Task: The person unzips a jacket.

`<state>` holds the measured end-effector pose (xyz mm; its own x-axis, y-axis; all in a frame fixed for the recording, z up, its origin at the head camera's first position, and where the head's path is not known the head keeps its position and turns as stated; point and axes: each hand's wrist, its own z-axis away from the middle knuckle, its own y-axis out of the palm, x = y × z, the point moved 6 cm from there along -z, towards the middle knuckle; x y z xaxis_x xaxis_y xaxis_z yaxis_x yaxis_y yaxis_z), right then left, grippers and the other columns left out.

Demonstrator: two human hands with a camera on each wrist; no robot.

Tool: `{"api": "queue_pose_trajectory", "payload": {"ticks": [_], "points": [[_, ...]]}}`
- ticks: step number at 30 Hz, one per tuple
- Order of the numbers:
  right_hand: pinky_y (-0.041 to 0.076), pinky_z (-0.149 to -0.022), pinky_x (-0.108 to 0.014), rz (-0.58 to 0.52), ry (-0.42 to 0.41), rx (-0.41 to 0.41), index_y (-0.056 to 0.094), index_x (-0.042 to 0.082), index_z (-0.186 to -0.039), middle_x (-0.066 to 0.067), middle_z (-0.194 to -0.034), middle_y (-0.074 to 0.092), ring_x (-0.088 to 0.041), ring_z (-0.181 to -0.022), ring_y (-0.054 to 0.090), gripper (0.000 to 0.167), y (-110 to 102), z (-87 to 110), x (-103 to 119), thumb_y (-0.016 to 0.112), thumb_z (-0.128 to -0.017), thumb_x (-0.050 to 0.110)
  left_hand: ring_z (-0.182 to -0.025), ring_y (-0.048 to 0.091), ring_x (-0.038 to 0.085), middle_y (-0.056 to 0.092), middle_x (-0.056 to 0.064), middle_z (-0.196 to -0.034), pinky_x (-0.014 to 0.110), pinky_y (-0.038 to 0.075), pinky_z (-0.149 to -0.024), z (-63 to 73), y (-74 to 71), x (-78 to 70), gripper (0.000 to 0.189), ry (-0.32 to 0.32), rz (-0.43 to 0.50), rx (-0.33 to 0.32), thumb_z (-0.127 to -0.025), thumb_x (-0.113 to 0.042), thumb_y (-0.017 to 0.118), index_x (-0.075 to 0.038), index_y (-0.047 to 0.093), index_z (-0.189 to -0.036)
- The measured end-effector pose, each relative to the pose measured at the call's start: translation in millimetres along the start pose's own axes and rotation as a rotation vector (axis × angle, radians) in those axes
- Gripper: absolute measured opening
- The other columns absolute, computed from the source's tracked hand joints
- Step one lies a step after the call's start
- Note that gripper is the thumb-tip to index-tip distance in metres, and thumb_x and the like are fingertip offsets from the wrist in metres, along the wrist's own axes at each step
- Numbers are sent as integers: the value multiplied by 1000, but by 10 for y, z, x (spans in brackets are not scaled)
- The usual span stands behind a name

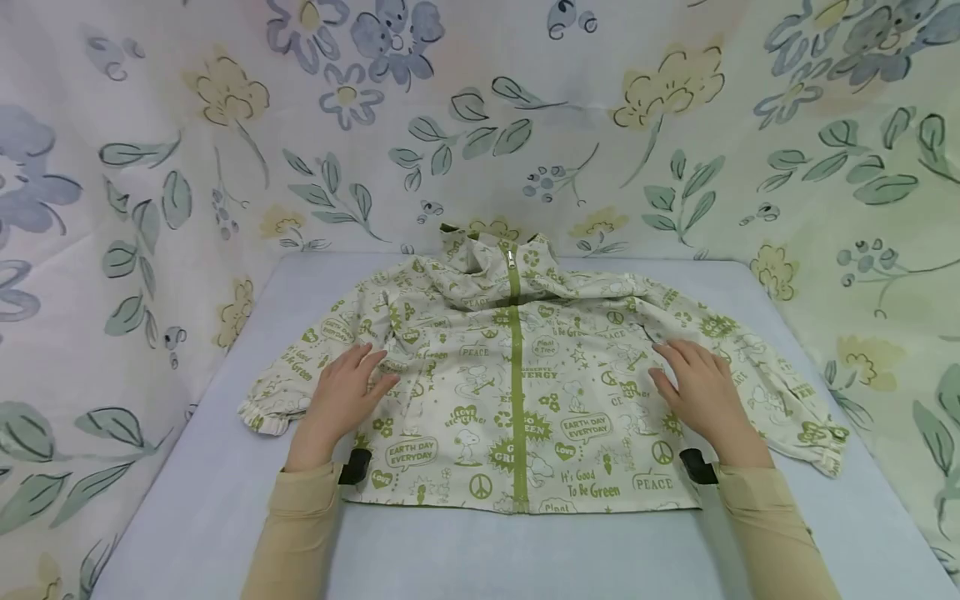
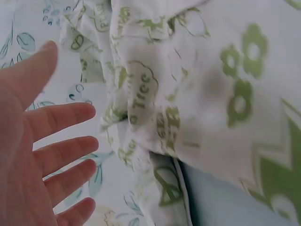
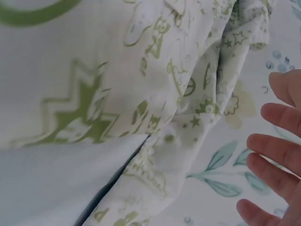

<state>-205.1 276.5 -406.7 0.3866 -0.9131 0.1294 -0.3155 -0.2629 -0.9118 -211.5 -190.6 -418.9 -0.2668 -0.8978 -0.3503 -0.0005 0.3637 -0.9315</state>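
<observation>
A white jacket [image 1: 450, 383] with green print lies spread flat, front up, its green zipper [image 1: 517, 375] closed down the middle and the collar [image 1: 495, 254] at the far side. Over the jacket's left side, by the left-hand sleeve [image 1: 300, 367], is my left hand [image 1: 348, 392], fingers extended and thumb apart. My right hand [image 1: 697, 387] mirrors it over the other side, near the right-hand sleeve [image 1: 780, 392]. In the wrist views, the left hand [image 2: 42, 122] and right hand [image 3: 277, 146] show spread fingers with nothing held.
The jacket lies on a pale table [image 1: 600, 554]. Behind and at both sides hangs white cloth [image 1: 570, 75] printed with flowers and leaves. A dark wrist device [image 1: 356, 467] sits at the left cuff, another wrist device [image 1: 697, 467] at the right.
</observation>
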Motion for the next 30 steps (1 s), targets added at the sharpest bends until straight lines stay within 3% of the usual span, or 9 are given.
{"api": "queue_pose_trajectory", "payload": {"ticks": [9,14,22,30], "points": [[29,-90,-60,-6,-33,19,55,2,-123,-22,-126,49,-42,-115,42,37,44,-267,130,61,-91,18,-128,30,40,37,22,-139,57,21,-101,-191,-23,-195,49,80,7,-33,-94,-35,54,-5,49,-133],[28,-92,-59,-15,-54,30,55,4,-123,-19,-126,50,-38,-116,42,35,86,-442,203,59,-92,21,-127,33,38,39,20,-138,57,22,-100,-324,-30,-306,48,113,19,-44,-95,-37,52,-7,50,-131],[34,-87,-55,-73,-100,-78,64,5,-109,-15,-110,60,-35,-106,49,21,258,-732,416,59,-92,17,-116,46,33,52,14,-126,53,34,-94,-569,-16,-487,42,187,14,-78,-96,-36,51,-8,55,-127],[40,-82,-52,-96,-96,-150,68,8,-100,-10,-97,64,-29,-96,53,16,426,-987,600,59,-92,17,-111,50,30,57,11,-118,46,36,-94,-748,-31,-670,34,239,30,-138,-96,-32,52,-8,61,-119]]}}
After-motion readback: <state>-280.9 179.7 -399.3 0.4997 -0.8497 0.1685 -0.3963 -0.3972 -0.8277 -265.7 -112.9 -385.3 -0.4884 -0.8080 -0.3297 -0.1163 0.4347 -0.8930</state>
